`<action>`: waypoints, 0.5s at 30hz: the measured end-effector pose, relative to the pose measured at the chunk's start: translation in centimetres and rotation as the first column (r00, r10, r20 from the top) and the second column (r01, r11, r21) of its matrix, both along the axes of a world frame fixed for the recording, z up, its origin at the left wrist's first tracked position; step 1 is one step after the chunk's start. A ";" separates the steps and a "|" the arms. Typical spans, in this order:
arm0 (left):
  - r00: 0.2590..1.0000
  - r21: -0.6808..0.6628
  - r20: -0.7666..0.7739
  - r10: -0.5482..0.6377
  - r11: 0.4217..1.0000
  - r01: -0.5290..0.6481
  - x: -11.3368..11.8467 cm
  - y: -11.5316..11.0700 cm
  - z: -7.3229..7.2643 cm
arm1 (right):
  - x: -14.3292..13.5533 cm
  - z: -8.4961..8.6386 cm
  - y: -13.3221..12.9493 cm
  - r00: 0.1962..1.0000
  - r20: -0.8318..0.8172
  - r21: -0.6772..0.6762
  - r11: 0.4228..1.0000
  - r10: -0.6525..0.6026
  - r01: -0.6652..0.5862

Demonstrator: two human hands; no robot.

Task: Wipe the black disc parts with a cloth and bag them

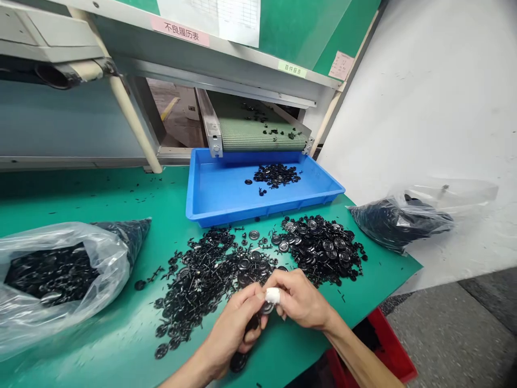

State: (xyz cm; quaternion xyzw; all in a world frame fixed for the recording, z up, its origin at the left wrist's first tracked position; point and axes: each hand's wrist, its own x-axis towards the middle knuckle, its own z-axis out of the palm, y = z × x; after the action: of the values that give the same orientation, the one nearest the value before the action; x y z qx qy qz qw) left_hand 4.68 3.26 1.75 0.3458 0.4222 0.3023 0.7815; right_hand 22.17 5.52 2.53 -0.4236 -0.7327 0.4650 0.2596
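My left hand (238, 323) is closed round several black round parts; one dark disc (266, 307) shows between the fingers of both hands, and another black disc (238, 361) shows beneath the palm. My right hand (301, 299) meets the left at that disc, its fingers pinched on it, with white tape (272, 295) round one finger. Just beyond the hands lie a heap of small black parts (194, 280) on the left and a heap of black discs (329, 248) on the right, both on the green table (133, 334).
An open plastic bag of black parts (52, 275) lies at the left, another bag (404, 215) at the right edge. Behind the heaps stands a blue tray (218, 188) under a green conveyor (258, 129). A red bin (391, 350) is below the table's right side.
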 end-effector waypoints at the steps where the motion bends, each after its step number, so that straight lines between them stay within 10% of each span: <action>1: 1.000 0.006 0.009 0.011 1.000 -0.011 0.1 0.0 0.0 | 0.1 0.1 0.5 1.000 -0.012 -0.062 0.998 0.015 -0.016; 7: 0.969 0.020 0.230 0.092 0.995 -0.099 -0.4 0.2 -0.9 | -0.9 1.4 6.1 0.931 0.342 0.390 0.921 -0.128 -0.017; 15: 0.905 -0.102 0.355 0.235 0.972 -0.212 -1.2 0.8 -2.4 | -5.0 0.8 12.0 0.771 0.619 0.319 0.945 -0.150 -0.072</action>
State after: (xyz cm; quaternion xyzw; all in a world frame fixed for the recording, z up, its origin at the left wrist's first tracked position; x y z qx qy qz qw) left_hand 3.50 4.03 -0.65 0.2088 0.3156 0.4358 0.8166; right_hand 17.22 17.55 3.30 -0.5222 -0.8342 0.1614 0.0725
